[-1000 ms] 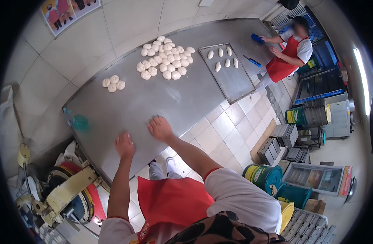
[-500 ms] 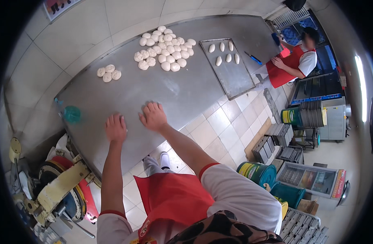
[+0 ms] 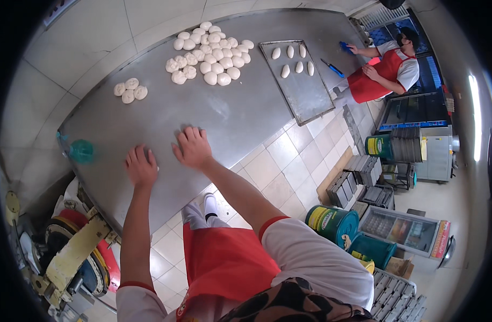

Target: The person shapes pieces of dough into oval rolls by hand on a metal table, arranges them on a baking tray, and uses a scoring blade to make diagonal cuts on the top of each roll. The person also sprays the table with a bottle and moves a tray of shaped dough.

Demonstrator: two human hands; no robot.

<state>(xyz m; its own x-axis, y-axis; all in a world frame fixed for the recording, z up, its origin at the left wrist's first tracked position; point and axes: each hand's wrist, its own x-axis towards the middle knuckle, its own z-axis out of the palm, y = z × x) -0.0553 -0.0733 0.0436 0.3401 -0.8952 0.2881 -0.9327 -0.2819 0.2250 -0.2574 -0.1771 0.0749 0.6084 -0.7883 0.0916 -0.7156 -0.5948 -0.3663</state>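
Note:
My left hand [image 3: 142, 167] is palm down on the steel table [image 3: 165, 121], fingers forward and thumb a little apart. A small pale bit, perhaps dough, shows at its thumb-side edge; whatever lies beneath the palm is hidden. Just to the right, my right hand [image 3: 193, 148] also rests palm down, its fingers loosely bent and thumb out to the side. I see nothing gripped in it, though its underside is hidden. Beyond my hands sit a large cluster of round dough balls [image 3: 217, 60] and a small group of dough balls [image 3: 131, 90] to the left.
A baking tray [image 3: 305, 102] with several oval dough pieces lies at the right, beside a blue-handled knife [image 3: 332, 68]. A co-worker in a red apron [image 3: 373, 80] stands at the table's far right. A green translucent bottle [image 3: 81, 151] lies at the left edge, above a machine [image 3: 77, 244].
The view has shifted, so the table's things appear farther left and higher. My hands stay palm down on the table. The co-worker's arm now reaches over the table with a blue object.

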